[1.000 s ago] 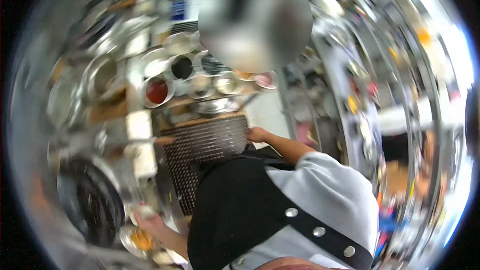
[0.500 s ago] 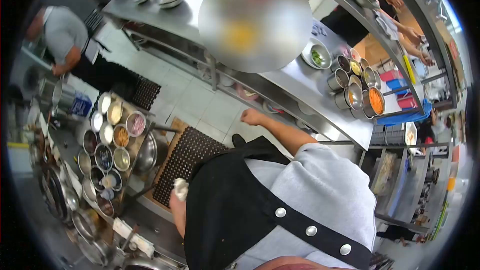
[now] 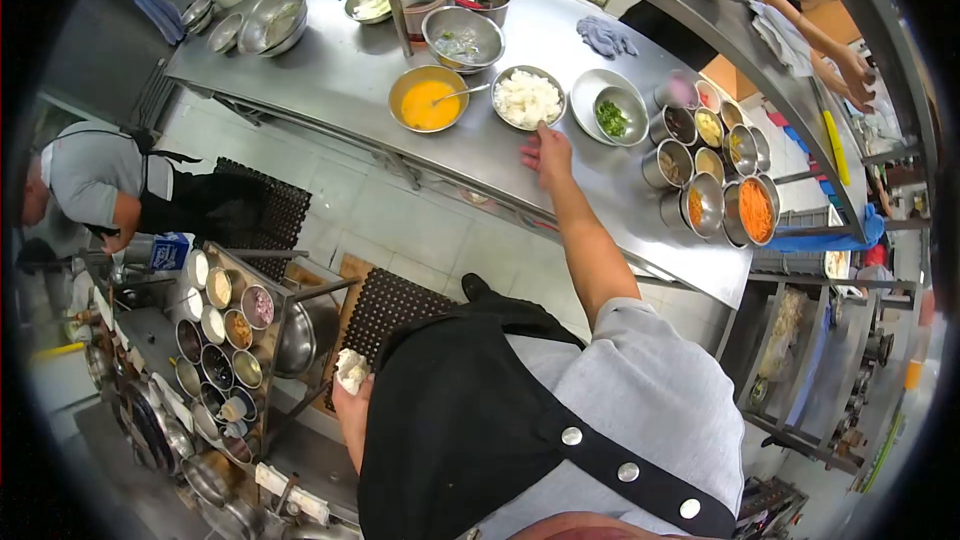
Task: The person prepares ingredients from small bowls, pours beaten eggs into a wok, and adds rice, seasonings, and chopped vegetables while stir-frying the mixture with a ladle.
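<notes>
My right hand [image 3: 547, 155] reaches over the steel counter, its fingers a little apart at the near rim of a metal bowl of white rice [image 3: 528, 97]. A bowl of orange-yellow liquid [image 3: 430, 102], with a spoon in it, stands left of the rice. To the right, a small bowl of chopped greens [image 3: 613, 118] rests partly in a white bowl [image 3: 590, 100]. Low on the left, my left hand [image 3: 352, 410] is closed around a crumpled white cloth [image 3: 351, 370], beside my black apron.
Metal containers of ingredients [image 3: 755, 210] stand on the counter's right part. A rack of seasoning pots [image 3: 215, 325] and pans are at lower left. One co-worker [image 3: 95, 175] bends over at the far left; another person's arms [image 3: 820, 50] show behind the upper shelf.
My right hand has moved forward and up from beside the counter to the rice bowl. The view has shifted, bringing the counter's bowls into sight. My left hand keeps the white cloth.
</notes>
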The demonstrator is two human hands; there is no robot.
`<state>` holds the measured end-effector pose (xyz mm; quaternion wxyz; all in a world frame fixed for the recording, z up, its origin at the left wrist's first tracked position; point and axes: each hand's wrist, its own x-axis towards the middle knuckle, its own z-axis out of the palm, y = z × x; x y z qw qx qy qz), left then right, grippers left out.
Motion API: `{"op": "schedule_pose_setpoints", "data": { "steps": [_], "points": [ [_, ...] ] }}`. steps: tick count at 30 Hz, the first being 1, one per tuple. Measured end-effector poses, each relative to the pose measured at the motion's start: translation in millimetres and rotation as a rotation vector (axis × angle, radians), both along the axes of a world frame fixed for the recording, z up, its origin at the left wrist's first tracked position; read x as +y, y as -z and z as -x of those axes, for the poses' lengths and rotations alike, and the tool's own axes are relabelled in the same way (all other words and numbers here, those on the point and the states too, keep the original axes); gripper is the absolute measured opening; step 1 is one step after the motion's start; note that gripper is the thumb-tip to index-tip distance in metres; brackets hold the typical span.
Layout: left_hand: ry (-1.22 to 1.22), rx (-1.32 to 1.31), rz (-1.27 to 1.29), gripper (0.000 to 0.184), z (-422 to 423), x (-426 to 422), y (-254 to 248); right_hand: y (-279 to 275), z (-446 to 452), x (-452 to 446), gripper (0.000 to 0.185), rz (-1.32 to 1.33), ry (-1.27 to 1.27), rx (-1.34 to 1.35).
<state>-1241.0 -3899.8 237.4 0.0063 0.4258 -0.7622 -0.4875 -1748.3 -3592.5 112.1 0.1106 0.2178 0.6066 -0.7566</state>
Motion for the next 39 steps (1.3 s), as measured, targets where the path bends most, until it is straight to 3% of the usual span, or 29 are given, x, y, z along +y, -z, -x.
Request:
{"op": "schedule_pose_setpoints", "data": {
  "steps": [5,7,10,12,13,15,19,22,24,25,27,29,32,34,35,37,38,39],
  "points": [
    [0.094,0.036,0.21,0.043,8.1,6.3,20.8,40.8,22.3,16.1,0.018,-0.27,0.03,0.115],
    [-0.071,0.032,0.077,0.042,27.9,17.9,4.4,49.9,0.2,26.0,0.014,-0.618,-0.119,0.288],
    [-0.21,0.255,-0.246,0.045,36.5,11.9,21.9,16.2,-60.9,-2.1,0.024,-0.662,-0.227,0.399],
    [-0.172,0.242,-0.251,0.052,48.3,-0.1,32.8,-10.9,-94.3,-36.9,0.02,-0.685,-0.549,0.266],
    [-0.221,0.276,-0.374,0.048,57.1,-8.3,33.0,-22.4,-112.8,-63.8,0.02,-0.676,-0.623,0.267],
    [-0.341,0.422,-0.595,0.053,64.3,-26.2,53.1,-36.3,-147.9,-129.1,0.016,-0.264,-0.87,0.093],
    [-0.611,0.602,-0.486,0.051,39.2,-59.3,52.6,-32.1,-205.7,-254.4,0.014,-0.047,-1.322,0.114],
    [-0.761,0.735,-0.54,0.06,-5.1,-95.7,37.6,-46.9,-244.8,-340.4,0.012,-0.07,-1.604,0.258],
    [-0.959,0.795,-0.493,0.06,-36.9,-120.0,54.4,-76.7,-271.7,-393.0,0.014,0.162,-1.62,-0.061],
    [-1.014,0.836,-0.468,0.06,-50.1,-131.8,46.1,-70.7,-274.9,-421.4,0.028,0.251,-1.673,-0.129],
    [-1.134,0.897,-0.414,0.06,-75.9,-154.7,44.4,-59.4,-282.6,-492.2,0.051,0.078,-1.69,0.015],
    [-1.207,0.895,-0.428,0.06,-101.6,-169.0,47.5,-16.0,-289.6,-571.5,0.06,-0.12,-1.504,0.061],
    [-1.264,0.891,-0.43,0.061,-125.8,-186.4,59.7,15.9,-308.8,-665.5,0.057,-0.063,-1.474,0.145],
    [-1.318,0.797,-0.495,0.061,-135.8,-195.1,60.6,20.2,-324.0,-701.6,0.04,-0.081,-1.468,0.257],
    [-1.319,0.807,-0.5,0.06,-139.5,-197.3,65.5,20.1,-328.7,-706.7,0.04,-0.089,-1.476,0.246],
    [-1.351,0.784,-0.512,0.059,-139.8,-200.4,67.5,16.5,-335.8,-714.0,0.024,-0.365,-1.619,0.743],
    [-1.37,0.77,-0.517,0.058,-138.5,-201.3,67.2,11.9,-335.7,-711.0,0.024,-0.37,-1.629,0.739],
    [-1.38,0.767,-0.521,0.058,-135.6,-203.0,68.7,7.4,-330.6,-705.4,0.022,-0.346,-1.568,0.93]
  ]
}}
